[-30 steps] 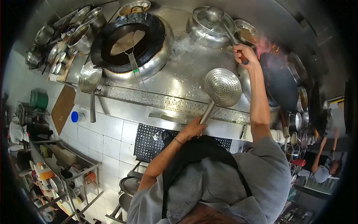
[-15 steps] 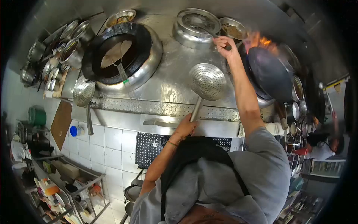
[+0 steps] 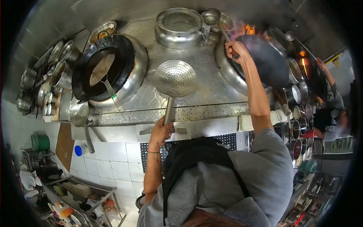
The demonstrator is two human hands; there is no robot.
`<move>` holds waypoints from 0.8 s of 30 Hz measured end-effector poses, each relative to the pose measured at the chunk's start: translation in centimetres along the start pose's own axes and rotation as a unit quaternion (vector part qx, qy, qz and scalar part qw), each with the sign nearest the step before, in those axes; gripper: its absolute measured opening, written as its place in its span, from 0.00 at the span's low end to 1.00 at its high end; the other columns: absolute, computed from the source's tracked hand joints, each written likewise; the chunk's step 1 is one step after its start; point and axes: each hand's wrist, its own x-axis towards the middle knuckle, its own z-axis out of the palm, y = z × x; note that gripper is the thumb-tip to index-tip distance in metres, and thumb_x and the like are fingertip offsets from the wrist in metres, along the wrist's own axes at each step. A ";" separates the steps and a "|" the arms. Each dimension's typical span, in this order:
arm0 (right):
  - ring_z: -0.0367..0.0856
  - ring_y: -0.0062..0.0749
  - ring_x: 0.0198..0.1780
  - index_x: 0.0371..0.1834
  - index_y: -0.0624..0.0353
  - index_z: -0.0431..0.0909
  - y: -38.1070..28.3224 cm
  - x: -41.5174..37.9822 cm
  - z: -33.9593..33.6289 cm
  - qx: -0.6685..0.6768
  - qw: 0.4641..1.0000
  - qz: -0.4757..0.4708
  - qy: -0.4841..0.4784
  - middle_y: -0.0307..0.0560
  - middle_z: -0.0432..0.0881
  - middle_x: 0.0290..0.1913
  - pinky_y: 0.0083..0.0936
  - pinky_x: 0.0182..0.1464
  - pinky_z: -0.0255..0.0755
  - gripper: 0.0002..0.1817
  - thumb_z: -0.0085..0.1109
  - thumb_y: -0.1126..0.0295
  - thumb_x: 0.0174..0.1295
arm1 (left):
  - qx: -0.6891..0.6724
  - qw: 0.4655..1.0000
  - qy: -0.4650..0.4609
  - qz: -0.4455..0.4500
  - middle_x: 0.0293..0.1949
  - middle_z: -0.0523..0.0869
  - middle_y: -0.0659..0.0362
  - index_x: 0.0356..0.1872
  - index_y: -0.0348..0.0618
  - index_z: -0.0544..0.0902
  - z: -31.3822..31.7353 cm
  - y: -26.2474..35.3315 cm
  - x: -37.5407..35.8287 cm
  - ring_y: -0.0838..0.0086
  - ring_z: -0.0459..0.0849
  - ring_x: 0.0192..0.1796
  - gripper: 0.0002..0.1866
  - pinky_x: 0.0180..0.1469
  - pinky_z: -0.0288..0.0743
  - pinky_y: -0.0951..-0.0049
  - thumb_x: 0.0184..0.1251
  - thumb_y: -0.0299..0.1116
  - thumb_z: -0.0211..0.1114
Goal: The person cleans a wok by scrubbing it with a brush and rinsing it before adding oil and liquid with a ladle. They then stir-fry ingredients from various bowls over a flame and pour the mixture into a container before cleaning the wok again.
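My left hand point(image 3: 161, 129) is closed around the handle of a perforated strainer ladle point(image 3: 176, 78), whose round bowl lies over the steel cooktop. With my right hand point(image 3: 237, 51) I grip the handle of a ladle point(image 3: 211, 16). Its bowl is above the gap between the round water pot point(image 3: 179, 22) and a metal bowl point(image 3: 224, 22), and water runs down below it. Just beyond my right hand a dark wok point(image 3: 262, 60) sits tilted at the right burner, with flames point(image 3: 247, 30) behind it.
On the left burner stands a black wok point(image 3: 123, 68) with a wire-handled mesh strainer point(image 3: 102, 70) in it. A second perforated strainer point(image 3: 79, 112) rests at the front left edge. Metal pots point(image 3: 63, 75) stand far left. Another person point(image 3: 332, 113) works at the right beside a wok.
The ladle in my right hand has come up from the water pot and moved right, with water now spilling. The flames look smaller. The view has shifted, and my left hand still grips the strainer ladle.
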 end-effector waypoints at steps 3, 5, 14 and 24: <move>0.72 0.28 0.18 0.34 0.66 0.73 0.1 -2.9 0.1 -0.259 0.960 -0.072 0.081 0.44 0.74 0.20 0.30 0.18 0.63 0.06 0.53 0.74 0.59 | -0.013 1.000 0.011 -0.003 0.24 0.76 0.63 0.57 0.37 0.76 -0.6 0.4 0.4 0.80 0.72 0.18 0.17 0.17 0.65 0.78 0.67 0.25 0.60; 0.74 0.28 0.18 0.37 0.67 0.74 0.1 -4.7 0.8 -0.319 0.938 -0.103 0.089 0.44 0.75 0.20 0.30 0.19 0.64 0.08 0.52 0.73 0.58 | 0.006 1.000 0.000 -0.004 0.24 0.76 0.62 0.56 0.36 0.77 -1.3 0.9 1.2 0.80 0.73 0.19 0.17 0.17 0.65 0.78 0.66 0.25 0.60; 0.75 0.28 0.19 0.36 0.69 0.75 4.0 5.0 7.1 -0.270 0.958 -0.092 0.005 0.47 0.76 0.23 0.30 0.18 0.64 0.07 0.54 0.76 0.57 | 0.045 0.999 0.010 -0.020 0.27 0.79 0.61 0.45 0.40 0.78 -3.6 4.0 7.8 0.77 0.75 0.20 0.08 0.19 0.69 0.75 0.67 0.28 0.62; 0.65 0.17 0.19 0.51 0.74 0.64 3.0 2.6 4.8 0.361 0.905 0.132 -0.183 0.36 0.65 0.24 0.17 0.19 0.53 0.13 0.52 0.80 0.66 | 0.005 0.999 0.035 0.007 0.30 0.81 0.60 0.54 0.37 0.76 -4.4 4.2 6.5 0.79 0.74 0.22 0.15 0.20 0.67 0.76 0.69 0.30 0.62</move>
